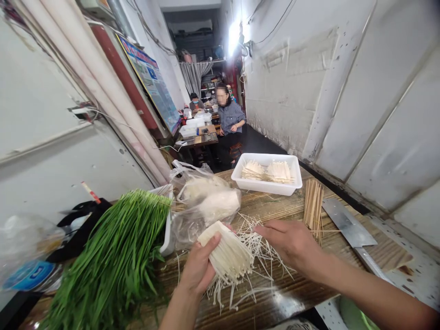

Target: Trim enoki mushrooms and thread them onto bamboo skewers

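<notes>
A flat bundle of enoki mushrooms is gripped in my left hand, its thumb lying across the top and the small caps pointing toward me. To its right, my right hand has its fingers pressed together, with the tips at a pile of loose enoki strands. What those fingers hold, if anything, is hidden. Stray strands lie on the wooden board under both hands. A white plastic tray behind them contains flat enoki portions on thin sticks.
Bamboo skewers and a cleaver lie on the right. Clear bags with pale contents sit behind my left hand. Green chives spread over the left side. A person in a striped shirt sits beyond; another person is farther back.
</notes>
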`<action>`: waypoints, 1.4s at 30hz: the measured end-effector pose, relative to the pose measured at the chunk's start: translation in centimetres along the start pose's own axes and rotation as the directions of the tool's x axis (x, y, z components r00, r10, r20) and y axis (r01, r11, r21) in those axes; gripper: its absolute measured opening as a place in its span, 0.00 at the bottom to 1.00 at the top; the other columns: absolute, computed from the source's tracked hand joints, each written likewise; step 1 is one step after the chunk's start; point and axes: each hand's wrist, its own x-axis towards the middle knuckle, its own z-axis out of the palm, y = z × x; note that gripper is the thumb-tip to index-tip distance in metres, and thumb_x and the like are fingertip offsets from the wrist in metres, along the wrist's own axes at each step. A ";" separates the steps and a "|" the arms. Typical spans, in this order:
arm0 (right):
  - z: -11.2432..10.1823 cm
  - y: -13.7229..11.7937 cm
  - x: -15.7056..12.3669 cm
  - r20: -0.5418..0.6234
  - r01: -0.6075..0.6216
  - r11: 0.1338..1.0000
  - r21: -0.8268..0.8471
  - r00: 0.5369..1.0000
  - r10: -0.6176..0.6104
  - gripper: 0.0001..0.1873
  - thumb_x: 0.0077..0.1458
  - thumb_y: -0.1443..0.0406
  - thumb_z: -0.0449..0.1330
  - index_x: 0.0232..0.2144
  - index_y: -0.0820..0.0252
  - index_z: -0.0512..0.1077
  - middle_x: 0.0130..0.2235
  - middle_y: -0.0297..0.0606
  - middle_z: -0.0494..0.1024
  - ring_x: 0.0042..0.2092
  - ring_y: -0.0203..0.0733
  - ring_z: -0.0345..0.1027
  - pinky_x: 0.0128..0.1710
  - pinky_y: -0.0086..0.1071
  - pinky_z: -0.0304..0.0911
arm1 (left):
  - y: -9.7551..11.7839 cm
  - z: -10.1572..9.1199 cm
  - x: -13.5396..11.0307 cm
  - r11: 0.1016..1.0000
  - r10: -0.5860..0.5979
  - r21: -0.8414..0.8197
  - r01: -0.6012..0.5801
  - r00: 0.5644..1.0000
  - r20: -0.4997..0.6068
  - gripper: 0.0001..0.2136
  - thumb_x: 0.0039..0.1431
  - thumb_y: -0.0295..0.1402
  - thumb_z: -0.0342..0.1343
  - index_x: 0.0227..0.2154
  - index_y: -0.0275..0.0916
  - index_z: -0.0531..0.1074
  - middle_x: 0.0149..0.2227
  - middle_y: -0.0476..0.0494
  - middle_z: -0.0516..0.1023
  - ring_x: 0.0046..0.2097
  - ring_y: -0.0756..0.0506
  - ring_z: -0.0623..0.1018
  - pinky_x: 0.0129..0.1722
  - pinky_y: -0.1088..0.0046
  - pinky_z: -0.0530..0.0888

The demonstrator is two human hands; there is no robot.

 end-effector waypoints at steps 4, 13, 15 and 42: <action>-0.3 -0.1 0.6 -0.016 -0.006 0.998 -0.060 1.000 0.005 0.17 0.59 0.75 0.47 0.43 0.61 0.71 0.26 0.33 0.71 0.25 0.33 0.60 0.20 0.28 0.50 | -0.2 0.1 -0.3 0.999 -0.031 0.034 0.031 1.000 -0.005 0.16 0.47 0.31 0.65 0.41 0.35 0.75 0.35 0.41 0.82 0.41 0.41 0.80 0.44 0.67 0.75; -0.7 -0.2 0.6 -0.027 -0.014 0.995 -0.101 1.000 0.011 0.17 0.60 0.75 0.46 0.41 0.63 0.73 0.24 0.33 0.69 0.24 0.33 0.60 0.20 0.30 0.48 | 0.0 0.6 -0.6 0.998 -0.060 0.038 0.059 0.998 0.024 0.15 0.47 0.32 0.65 0.39 0.34 0.76 0.34 0.40 0.81 0.40 0.42 0.80 0.43 0.67 0.75; -0.8 -0.2 0.6 -0.026 -0.013 0.995 -0.104 1.000 0.011 0.17 0.61 0.74 0.46 0.41 0.63 0.74 0.24 0.34 0.69 0.24 0.34 0.60 0.20 0.30 0.48 | 0.0 0.7 -0.7 0.997 -0.065 0.040 0.064 0.998 0.022 0.15 0.46 0.32 0.66 0.39 0.34 0.77 0.33 0.40 0.81 0.40 0.41 0.80 0.43 0.67 0.75; -1.0 -0.3 0.4 0.050 0.022 0.990 -0.137 0.999 -0.016 0.18 0.58 0.76 0.46 0.44 0.61 0.71 0.25 0.33 0.69 0.24 0.34 0.57 0.20 0.30 0.46 | 0.3 0.6 -0.6 0.990 -0.083 0.114 0.079 0.996 0.035 0.13 0.47 0.33 0.66 0.35 0.32 0.78 0.31 0.39 0.82 0.35 0.43 0.80 0.39 0.69 0.75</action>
